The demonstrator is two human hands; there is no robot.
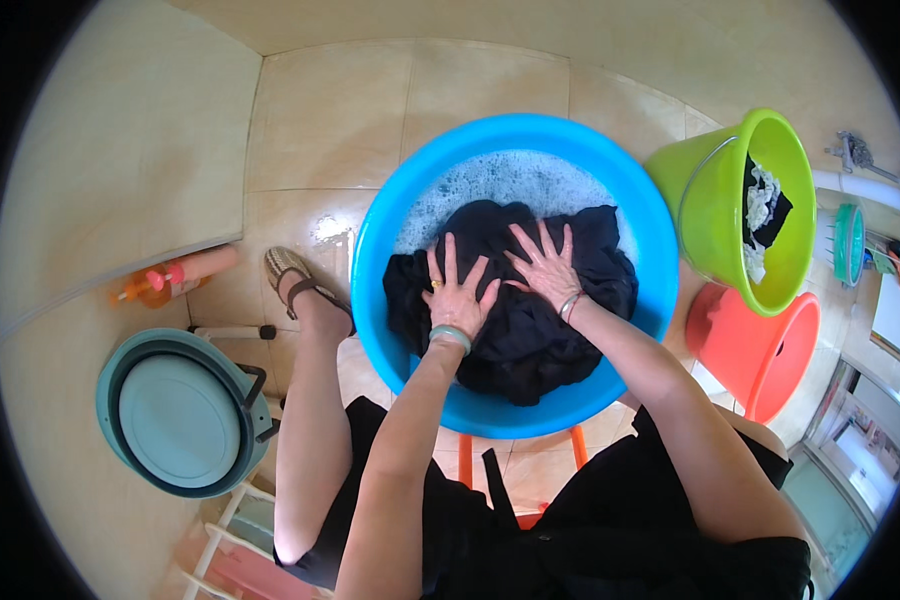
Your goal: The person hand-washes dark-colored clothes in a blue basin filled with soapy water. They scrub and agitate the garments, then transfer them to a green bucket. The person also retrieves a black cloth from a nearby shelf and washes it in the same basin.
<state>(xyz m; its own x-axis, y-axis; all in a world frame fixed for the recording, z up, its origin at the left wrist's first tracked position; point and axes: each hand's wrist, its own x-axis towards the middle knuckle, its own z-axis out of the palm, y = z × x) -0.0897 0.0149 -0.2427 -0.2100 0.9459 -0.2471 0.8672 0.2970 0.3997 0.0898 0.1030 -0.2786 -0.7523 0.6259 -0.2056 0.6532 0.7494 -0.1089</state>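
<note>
A large blue basin [515,425] stands in front of me, with soapy, foamy water [500,175] along its far side. In it lies a bunched heap of wet black cloth [525,350]. Pressed on the left part of that cloth is my left hand [457,300], fingers spread, a ring on one finger and a pale green bangle at the wrist. My right hand [550,270] rests flat on the cloth farther right, fingers spread too, a thin bracelet round the wrist. Neither hand grips the cloth.
Right of the basin are a lime-green bucket [705,195] holding black and white cloths and a coral-red bucket [745,335]. At left stand a grey-green collapsible basin [180,420] and bottles [190,270] by the wall. Orange stool legs [579,447] show below the blue basin.
</note>
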